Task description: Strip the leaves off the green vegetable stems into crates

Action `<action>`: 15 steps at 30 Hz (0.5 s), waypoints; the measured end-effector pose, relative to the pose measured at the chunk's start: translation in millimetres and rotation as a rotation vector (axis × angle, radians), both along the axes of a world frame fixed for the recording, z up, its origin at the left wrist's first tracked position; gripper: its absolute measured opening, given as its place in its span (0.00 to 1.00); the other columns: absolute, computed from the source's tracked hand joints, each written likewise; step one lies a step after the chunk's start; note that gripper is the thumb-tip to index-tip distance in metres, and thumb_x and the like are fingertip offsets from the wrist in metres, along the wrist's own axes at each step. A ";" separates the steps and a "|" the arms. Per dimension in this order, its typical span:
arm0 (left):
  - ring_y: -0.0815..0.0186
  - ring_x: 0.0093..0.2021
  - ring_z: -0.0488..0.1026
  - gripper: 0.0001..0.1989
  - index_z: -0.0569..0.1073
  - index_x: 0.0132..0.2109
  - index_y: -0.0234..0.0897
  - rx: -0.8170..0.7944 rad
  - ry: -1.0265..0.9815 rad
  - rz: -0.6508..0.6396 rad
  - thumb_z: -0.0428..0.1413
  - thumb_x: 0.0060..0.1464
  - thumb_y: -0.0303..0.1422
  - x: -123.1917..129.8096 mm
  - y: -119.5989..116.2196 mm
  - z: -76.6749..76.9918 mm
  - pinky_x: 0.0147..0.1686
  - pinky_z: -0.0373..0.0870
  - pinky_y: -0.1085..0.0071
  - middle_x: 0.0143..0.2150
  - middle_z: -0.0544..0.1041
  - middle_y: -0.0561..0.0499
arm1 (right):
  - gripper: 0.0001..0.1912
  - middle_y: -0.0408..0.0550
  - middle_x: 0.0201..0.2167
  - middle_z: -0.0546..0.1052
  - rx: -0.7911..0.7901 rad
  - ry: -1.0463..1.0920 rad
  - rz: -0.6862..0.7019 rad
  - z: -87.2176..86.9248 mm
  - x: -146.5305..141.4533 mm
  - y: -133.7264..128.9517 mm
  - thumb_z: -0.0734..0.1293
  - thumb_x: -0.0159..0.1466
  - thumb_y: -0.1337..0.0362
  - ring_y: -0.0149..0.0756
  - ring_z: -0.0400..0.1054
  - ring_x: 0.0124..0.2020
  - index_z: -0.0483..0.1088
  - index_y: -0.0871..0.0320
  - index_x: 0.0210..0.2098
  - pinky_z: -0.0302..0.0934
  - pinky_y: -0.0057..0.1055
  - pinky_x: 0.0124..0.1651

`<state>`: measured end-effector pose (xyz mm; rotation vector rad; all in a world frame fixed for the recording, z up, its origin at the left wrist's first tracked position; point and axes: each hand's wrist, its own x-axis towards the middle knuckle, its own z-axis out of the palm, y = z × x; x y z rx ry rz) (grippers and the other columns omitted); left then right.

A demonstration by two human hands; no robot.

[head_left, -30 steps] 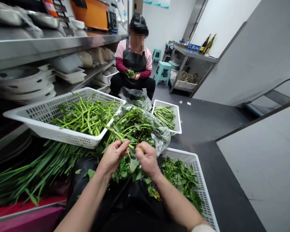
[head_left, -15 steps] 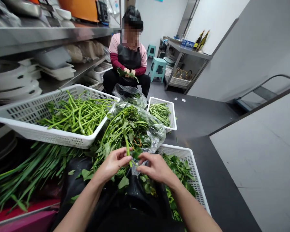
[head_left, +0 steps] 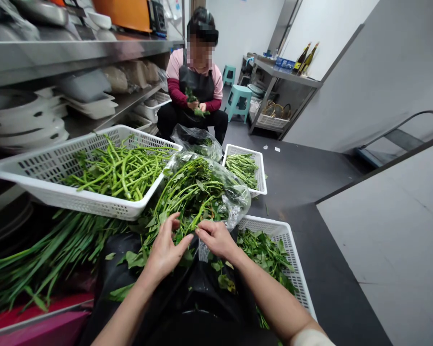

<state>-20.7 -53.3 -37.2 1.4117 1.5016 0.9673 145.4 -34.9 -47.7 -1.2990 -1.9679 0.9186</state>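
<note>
My right hand point(head_left: 218, 239) pinches the lower end of a green vegetable stem point(head_left: 202, 213) between thumb and fingers. The stem slants up and away over a heap of leafy greens point(head_left: 187, 185) in a clear plastic bag point(head_left: 238, 199). Just left of it, my left hand point(head_left: 166, 252) is open, thumb and fingers apart, close to the heap's near edge. Loose leaves point(head_left: 225, 283) lie on the black apron point(head_left: 198, 298) over my lap.
A white basket of trimmed stems point(head_left: 130, 210) stands at the left, a basket of leaves point(head_left: 303, 283) at the right, and a smaller basket point(head_left: 263, 180) beyond. Long green stalks point(head_left: 57, 250) lie at lower left. Opposite sits a co-worker point(head_left: 198, 81) handling greens beside a metal shelf point(head_left: 130, 48).
My left hand has let go of the stem and opened. My right hand has moved left and now pinches the stem. The co-worker's hands have shifted with their greens.
</note>
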 end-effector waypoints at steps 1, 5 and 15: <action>0.53 0.54 0.66 0.29 0.68 0.54 0.36 0.120 0.087 0.011 0.56 0.44 0.39 -1.7 -0.2 2.1 0.54 0.60 0.53 0.52 0.71 0.40 | 0.15 0.38 0.16 0.56 -0.003 -0.018 -0.014 2.4 -2.7 -2.4 0.58 0.59 0.65 0.26 0.52 0.20 0.55 0.57 0.17 0.45 0.24 0.25; 0.57 0.49 0.71 0.14 0.77 0.42 0.42 0.302 0.179 -0.238 0.51 0.51 0.35 -5.0 2.0 17.9 0.52 0.64 0.59 0.47 0.77 0.46 | 0.11 0.37 0.16 0.55 0.031 -0.095 0.045 18.6 -5.5 -4.7 0.57 0.57 0.68 0.26 0.50 0.19 0.55 0.57 0.18 0.43 0.25 0.26; 0.58 0.38 0.75 0.10 0.76 0.31 0.40 0.222 0.064 -0.015 0.54 0.48 0.40 -3.4 17.3 16.1 0.43 0.68 0.65 0.35 0.80 0.48 | 0.14 0.34 0.11 0.52 -0.408 0.524 -0.177 -0.8 1.0 20.6 0.60 0.53 0.55 0.23 0.42 0.15 0.58 0.57 0.18 0.38 0.24 0.20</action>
